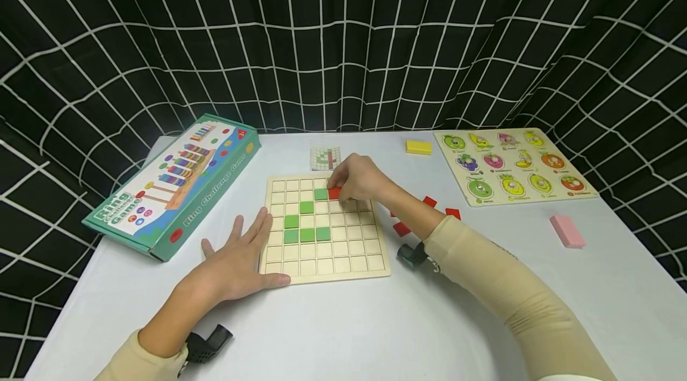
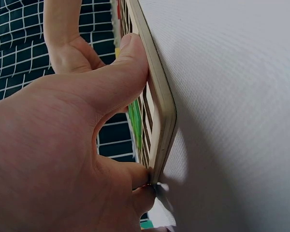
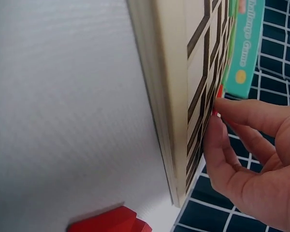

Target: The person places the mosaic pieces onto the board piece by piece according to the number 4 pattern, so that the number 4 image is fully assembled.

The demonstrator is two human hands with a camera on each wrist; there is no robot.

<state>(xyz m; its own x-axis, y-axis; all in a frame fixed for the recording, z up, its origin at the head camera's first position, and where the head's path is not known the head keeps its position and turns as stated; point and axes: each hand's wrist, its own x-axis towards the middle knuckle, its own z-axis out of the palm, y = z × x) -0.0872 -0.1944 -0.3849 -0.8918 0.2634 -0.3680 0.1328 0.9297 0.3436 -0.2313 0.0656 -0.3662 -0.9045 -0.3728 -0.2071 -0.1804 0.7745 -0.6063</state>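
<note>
Closest: beige sleeve [image 1: 483, 273] on right arm, angled in from bottom right over white table [image 1: 333, 333]. Then left hand [image 1: 236, 268], fingers spread apart, clamped on nothing, thumb over near edge of grid board [image 1: 350, 265], fingers along its left side. Could let board twist by easing off there or pushing on one corner only

On board: six green tiles [image 1: 307, 235] in a stepped shape. Off to right, pink block [image 1: 568, 232] and, partly behind right forearm, loose red tiles [image 1: 401, 229]; could scatter those with a low drag of sleeve

Upper board: right hand [image 1: 358, 178], thumb and finger together, pinching red tile [image 1: 334, 194] just right of top green one. Can't tell if seated flat, mostly covered. Could leave it cocked on a ridge by early release, or bump green neighbour by sideways pressure

Farther: game box [image 1: 182, 184] left, fruit board [image 1: 515, 166] right, small printed card [image 1: 324, 158] past far edge, yellow block [image 1: 418, 147], checked curtain [image 1: 322, 11] behind
</note>
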